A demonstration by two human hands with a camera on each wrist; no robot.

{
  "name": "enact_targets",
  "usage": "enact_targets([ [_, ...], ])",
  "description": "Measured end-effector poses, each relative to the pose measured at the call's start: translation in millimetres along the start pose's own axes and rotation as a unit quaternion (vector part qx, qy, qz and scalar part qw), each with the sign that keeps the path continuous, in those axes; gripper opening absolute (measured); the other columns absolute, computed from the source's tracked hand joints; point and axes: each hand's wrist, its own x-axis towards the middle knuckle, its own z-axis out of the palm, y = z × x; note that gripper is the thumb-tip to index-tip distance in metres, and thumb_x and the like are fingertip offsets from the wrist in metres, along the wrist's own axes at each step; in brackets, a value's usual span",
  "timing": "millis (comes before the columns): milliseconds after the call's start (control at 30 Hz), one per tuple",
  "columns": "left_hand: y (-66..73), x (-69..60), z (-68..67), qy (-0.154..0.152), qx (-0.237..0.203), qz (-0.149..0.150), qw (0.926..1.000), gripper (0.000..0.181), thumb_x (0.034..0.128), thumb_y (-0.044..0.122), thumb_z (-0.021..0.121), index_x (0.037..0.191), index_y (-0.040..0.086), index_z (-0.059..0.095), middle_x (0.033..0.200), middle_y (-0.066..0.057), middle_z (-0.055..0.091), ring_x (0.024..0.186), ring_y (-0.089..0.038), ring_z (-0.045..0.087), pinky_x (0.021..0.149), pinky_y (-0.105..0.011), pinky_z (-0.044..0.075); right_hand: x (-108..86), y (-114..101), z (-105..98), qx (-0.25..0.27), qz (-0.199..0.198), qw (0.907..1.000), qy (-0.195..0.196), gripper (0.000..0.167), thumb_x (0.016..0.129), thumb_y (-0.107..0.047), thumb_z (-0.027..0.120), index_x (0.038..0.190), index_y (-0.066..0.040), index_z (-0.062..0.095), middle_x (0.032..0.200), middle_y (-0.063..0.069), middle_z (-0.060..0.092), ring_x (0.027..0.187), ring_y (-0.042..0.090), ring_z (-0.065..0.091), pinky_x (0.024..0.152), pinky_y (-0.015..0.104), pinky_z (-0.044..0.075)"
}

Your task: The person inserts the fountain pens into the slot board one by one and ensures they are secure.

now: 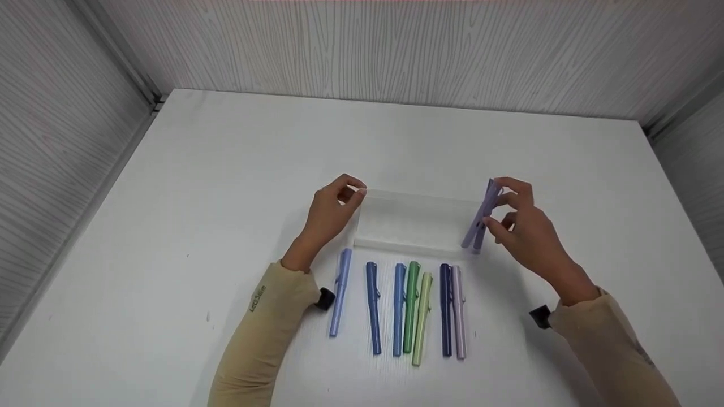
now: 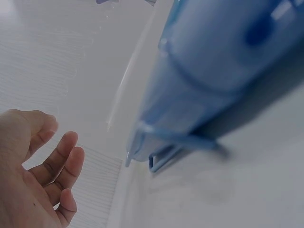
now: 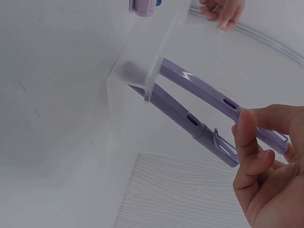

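Observation:
A clear plastic box (image 1: 416, 247) lies open on the table. My left hand (image 1: 331, 212) pinches its back left corner between thumb and fingertips. At the box's right end my right hand (image 1: 526, 229) grips a purple pen (image 3: 199, 89), tilted over the rim. Beside it a second purple pen (image 3: 171, 108) slants with its lower end inside the box wall; whether my fingers hold this one too, I cannot tell. Below my left hand lies a light blue-violet pen (image 1: 340, 294), large and blurred in the left wrist view.
In front of the box several pens lie roughly parallel: a dark blue pen (image 1: 373, 308), a blue pen (image 1: 399, 311), a green pen (image 1: 412, 308), a light green pen (image 1: 422, 319), a navy pen (image 1: 445, 311) and a lilac pen (image 1: 459, 314). The white table (image 1: 271, 141) meets wood-grain panels.

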Motion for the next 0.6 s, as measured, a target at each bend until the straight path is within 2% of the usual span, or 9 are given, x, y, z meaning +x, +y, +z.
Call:
enact_targets([
  [133,0.5,0.7,-0.1,-0.002,0.01,-0.007,0.9999,0.017,0.0962,0.023,0.059,0.107,0.012,0.066,0.087,-0.007,0.069,0.078,-0.018,0.057,0.072,-0.027,0.043,0.4,1.8,2.7,-0.003,0.002,1.0,-0.008,0.068,0.092,-0.003,0.062,0.142,-0.017,0.018,0.115,0.019,0.061,0.064,0.018,0.06,0.057,0.022,0.044],
  [300,-0.4,0.3,0.0,-0.004,0.009,-0.012,0.9999,0.016,0.0963,0.023,0.059,0.106,0.013,0.066,0.087,-0.007,0.068,0.079,-0.017,0.057,0.072,-0.027,0.043,-1.2,6.0,7.4,-0.008,-0.014,0.9998,-0.008,0.069,0.091,-0.003,0.062,0.143,-0.016,0.019,0.113,0.019,0.061,0.064,0.019,0.061,0.056,0.023,0.043],
  [600,-0.9,-0.2,-0.3,0.002,-0.003,0.006,1.0,0.015,0.0961,0.022,0.059,0.104,0.012,0.066,0.085,-0.007,0.069,0.078,-0.018,0.059,0.073,-0.028,0.044,-1.1,7.0,10.6,-0.017,-0.012,0.9996,-0.021,0.067,0.092,-0.005,0.061,0.142,-0.015,0.019,0.112,0.018,0.062,0.067,0.019,0.063,0.058,0.024,0.045],
])
